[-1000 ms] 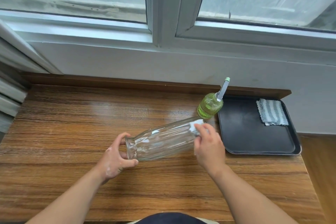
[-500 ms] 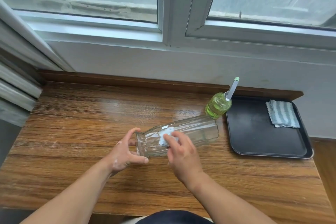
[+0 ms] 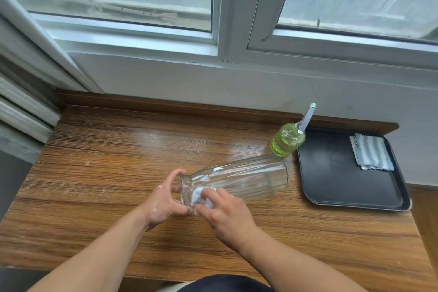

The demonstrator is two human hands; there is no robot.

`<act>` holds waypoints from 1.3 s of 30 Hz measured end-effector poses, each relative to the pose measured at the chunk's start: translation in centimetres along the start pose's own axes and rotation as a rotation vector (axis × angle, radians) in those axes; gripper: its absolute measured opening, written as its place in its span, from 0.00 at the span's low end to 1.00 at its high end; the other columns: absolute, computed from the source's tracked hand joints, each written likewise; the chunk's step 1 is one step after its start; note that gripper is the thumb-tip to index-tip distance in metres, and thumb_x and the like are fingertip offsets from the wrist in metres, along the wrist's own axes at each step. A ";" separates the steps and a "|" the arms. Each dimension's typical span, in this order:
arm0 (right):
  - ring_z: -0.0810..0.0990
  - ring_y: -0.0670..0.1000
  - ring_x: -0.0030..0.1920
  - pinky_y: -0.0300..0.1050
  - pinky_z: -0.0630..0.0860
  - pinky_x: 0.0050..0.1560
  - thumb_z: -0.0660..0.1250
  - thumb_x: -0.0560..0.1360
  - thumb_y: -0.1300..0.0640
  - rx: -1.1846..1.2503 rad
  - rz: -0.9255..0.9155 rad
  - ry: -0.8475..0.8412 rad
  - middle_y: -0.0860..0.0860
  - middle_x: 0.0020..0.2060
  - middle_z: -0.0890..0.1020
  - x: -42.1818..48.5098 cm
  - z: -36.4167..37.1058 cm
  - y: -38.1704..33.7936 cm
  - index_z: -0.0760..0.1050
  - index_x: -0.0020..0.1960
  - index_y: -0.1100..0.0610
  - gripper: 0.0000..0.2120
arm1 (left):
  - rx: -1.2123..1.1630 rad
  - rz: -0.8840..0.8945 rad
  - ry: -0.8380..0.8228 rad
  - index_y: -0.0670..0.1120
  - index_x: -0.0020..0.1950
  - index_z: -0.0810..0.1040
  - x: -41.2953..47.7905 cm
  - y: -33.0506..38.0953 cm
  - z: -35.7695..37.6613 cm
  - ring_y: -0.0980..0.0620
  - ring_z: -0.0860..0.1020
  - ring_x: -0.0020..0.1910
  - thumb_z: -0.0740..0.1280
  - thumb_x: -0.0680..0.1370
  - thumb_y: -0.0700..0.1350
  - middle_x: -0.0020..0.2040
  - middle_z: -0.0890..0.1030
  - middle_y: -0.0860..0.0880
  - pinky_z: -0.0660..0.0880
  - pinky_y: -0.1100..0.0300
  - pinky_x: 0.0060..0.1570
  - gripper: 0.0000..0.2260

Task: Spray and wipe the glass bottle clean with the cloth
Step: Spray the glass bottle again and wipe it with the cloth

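Our right hand [image 3: 227, 218] mostly hides the cloth [image 3: 199, 197], pinching it against the glass bottle [image 3: 237, 179]; left hand [image 3: 166, 199] grips its mouth above the bench [image 3: 106, 173].

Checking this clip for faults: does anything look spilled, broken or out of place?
Nothing stands out. The glass bottle lies sideways only because both hands hold it for wiping, and looks intact. No spill shows on the table.

Glass bottle [image 3: 239, 179]: clear, ribbed, glossy, streaky highlights. Cloth [image 3: 200, 198] at bottle neck: white, soft, crumpled. Tabletop [image 3: 106, 173]: brown wood-grain, semi-gloss sheen near window. Spray bottle [image 3: 287, 140]: translucent green, ribbed, shiny; grey nozzle looks plastic. Tray [image 3: 331, 173]: black, smooth, matt. Folded cloth [image 3: 371, 152] on tray: striped, textured weave.
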State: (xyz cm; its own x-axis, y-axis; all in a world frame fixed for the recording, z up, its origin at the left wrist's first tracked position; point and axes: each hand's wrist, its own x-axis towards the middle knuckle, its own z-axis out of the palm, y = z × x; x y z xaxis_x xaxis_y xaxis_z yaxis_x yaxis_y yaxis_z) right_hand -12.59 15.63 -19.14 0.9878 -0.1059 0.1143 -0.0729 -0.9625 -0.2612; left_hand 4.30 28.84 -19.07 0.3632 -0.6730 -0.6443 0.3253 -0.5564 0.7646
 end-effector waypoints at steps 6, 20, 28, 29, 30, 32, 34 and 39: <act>0.79 0.47 0.42 0.38 0.74 0.27 0.71 0.70 0.57 0.170 0.173 0.019 0.46 0.51 0.78 -3.1 -1.3 2.8 0.81 0.50 0.44 0.12 | -0.030 -0.048 -0.082 0.61 0.70 0.67 0.2 1.2 -0.7 0.36 0.86 0.50 0.80 0.65 0.27 0.66 0.71 0.39 0.84 0.47 0.50 0.44; 0.72 0.53 0.58 0.47 0.73 0.52 0.59 0.82 0.57 0.190 0.855 0.112 0.46 0.61 0.77 -1.6 -3.9 9.1 0.75 0.68 0.47 0.18 | 0.141 0.116 0.113 0.68 0.69 0.70 0.1 0.7 -0.1 0.52 0.79 0.61 0.83 0.66 0.39 0.70 0.70 0.54 0.81 0.57 0.54 0.41; 0.76 0.55 0.53 0.47 0.75 0.56 0.66 0.77 0.62 0.129 0.741 0.187 0.49 0.58 0.83 -1.6 -2.5 6.6 0.80 0.64 0.55 0.17 | 0.125 0.109 0.144 0.66 0.64 0.74 0.3 -0.1 0.3 0.52 0.80 0.58 0.82 0.65 0.33 0.66 0.72 0.53 0.83 0.61 0.49 0.38; 0.76 0.54 0.54 0.47 0.76 0.56 0.66 0.77 0.61 0.131 0.694 0.169 0.49 0.59 0.83 -1.3 -2.1 5.7 0.79 0.66 0.54 0.17 | 0.128 0.116 0.149 0.68 0.63 0.74 0.3 -0.2 0.3 0.52 0.80 0.58 0.82 0.65 0.34 0.65 0.73 0.54 0.83 0.62 0.47 0.38; 0.75 0.53 0.55 0.47 0.76 0.57 0.66 0.78 0.60 0.136 0.651 0.148 0.48 0.60 0.82 -0.9 -1.8 4.8 0.78 0.67 0.54 0.18 | 0.138 0.123 0.154 0.68 0.62 0.74 0.4 -0.3 0.4 0.52 0.79 0.58 0.82 0.65 0.34 0.63 0.73 0.56 0.83 0.62 0.47 0.38; 0.75 0.51 0.56 0.46 0.79 0.55 0.67 0.78 0.60 0.146 0.571 0.133 0.47 0.62 0.81 -0.2 -1.3 3.1 0.77 0.68 0.53 0.19 | 0.151 0.133 0.161 0.67 0.63 0.74 0.4 -0.4 0.5 0.55 0.78 0.57 0.82 0.65 0.34 0.62 0.72 0.60 0.83 0.61 0.47 0.38; 0.76 0.52 0.55 0.47 0.81 0.52 0.70 0.75 0.62 0.153 0.488 0.144 0.48 0.61 0.82 0.5 -1.0 1.6 0.78 0.67 0.54 0.20 | 0.143 0.135 0.167 0.66 0.64 0.75 0.5 -0.2 0.6 0.54 0.78 0.57 0.82 0.64 0.33 0.61 0.72 0.60 0.84 0.57 0.49 0.39; 0.77 0.53 0.55 0.48 0.82 0.50 0.74 0.71 0.67 0.140 0.358 0.205 0.49 0.62 0.82 0.4 -0.3 1.3 0.79 0.66 0.55 0.24 | 0.128 0.143 0.187 0.66 0.64 0.76 0.7 -0.4 0.5 0.49 0.81 0.59 0.83 0.63 0.32 0.64 0.75 0.54 0.84 0.49 0.53 0.39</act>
State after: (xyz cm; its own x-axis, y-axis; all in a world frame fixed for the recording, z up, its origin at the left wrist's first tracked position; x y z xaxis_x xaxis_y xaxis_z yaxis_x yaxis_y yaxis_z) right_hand -12.28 14.30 -19.14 0.8548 -0.4878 0.1771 -0.3727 -0.8146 -0.4445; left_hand 4.04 28.35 -19.77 0.5565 -0.6542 -0.5122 0.1503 -0.5271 0.8364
